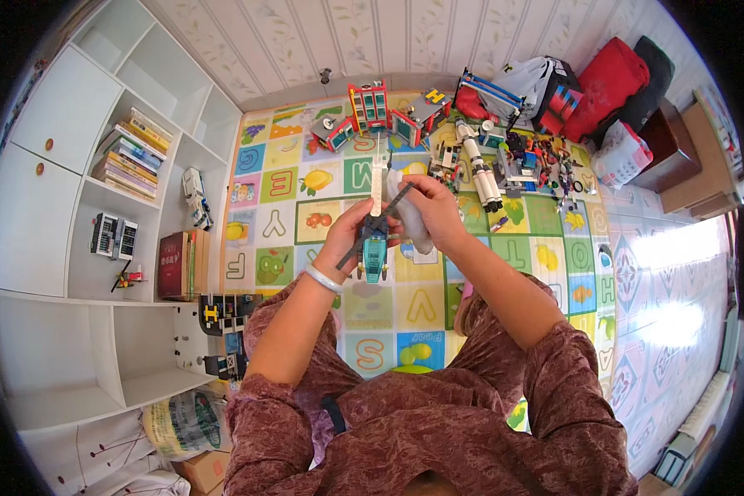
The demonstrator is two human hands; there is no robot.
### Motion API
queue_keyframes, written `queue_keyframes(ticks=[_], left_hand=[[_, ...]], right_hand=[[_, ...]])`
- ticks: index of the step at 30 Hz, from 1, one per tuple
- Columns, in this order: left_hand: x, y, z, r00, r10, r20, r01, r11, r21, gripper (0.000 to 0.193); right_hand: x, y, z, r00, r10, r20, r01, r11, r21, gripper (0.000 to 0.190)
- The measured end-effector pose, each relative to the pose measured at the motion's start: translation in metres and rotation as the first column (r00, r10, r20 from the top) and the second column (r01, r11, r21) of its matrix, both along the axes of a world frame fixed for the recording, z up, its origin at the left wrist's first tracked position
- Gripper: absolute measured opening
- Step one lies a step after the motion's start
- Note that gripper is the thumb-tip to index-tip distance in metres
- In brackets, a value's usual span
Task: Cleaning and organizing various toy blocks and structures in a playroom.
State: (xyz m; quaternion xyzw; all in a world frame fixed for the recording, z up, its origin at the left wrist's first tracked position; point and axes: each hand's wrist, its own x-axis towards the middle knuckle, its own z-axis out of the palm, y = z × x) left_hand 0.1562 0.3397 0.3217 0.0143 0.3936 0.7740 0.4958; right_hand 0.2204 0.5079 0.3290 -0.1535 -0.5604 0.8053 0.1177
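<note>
My left hand [345, 230], with a pale bangle at the wrist, grips a toy helicopter [374, 257] built from plastic bricks. Its teal clear canopy points towards me and its white tail boom [377, 186] points away. Dark grey rotor blades [351, 252] cross diagonally over the body. My right hand [437, 208] holds a crumpled whitish cloth [414, 230] beside the helicopter. The upper end of one blade lies at the right fingertips; whether they pinch it is hard to see.
A printed foam-style mat [276, 223] lies below. Beyond my hands stand a red brick-built station [368, 106], a white toy rocket [482, 177] and loose bricks [555, 164]. White shelves [186, 118] with books rise on the left; bags [521, 80] sit at the back right.
</note>
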Motion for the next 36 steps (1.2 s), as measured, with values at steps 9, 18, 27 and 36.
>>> queue_keyframes(ticks=[9, 18, 27, 36], left_hand=[[-0.001, 0.001, 0.002, 0.999, 0.025, 0.024, -0.025, 1.0, 0.012, 0.035], [0.003, 0.007, 0.004, 0.988, -0.033, -0.15, 0.021, 0.997, -0.077, 0.027], [0.003, 0.005, -0.002, 0.985, -0.012, -0.17, 0.003, 0.998, -0.058, 0.026], [0.008, 0.008, 0.003, 0.981, -0.01, -0.193, 0.009, 1.0, -0.007, 0.025]], right_hand=[[0.014, -0.009, 0.002, 0.999, 0.035, -0.003, -0.035, 0.998, 0.046, 0.017], [0.006, -0.002, -0.012, 0.991, -0.038, -0.13, 0.095, 0.878, 0.47, 0.012], [0.01, 0.0, 0.003, 0.996, 0.053, -0.069, -0.016, 0.889, 0.458, 0.013], [0.01, 0.0, 0.01, 0.991, 0.066, -0.119, 0.011, 0.835, 0.55, 0.016]])
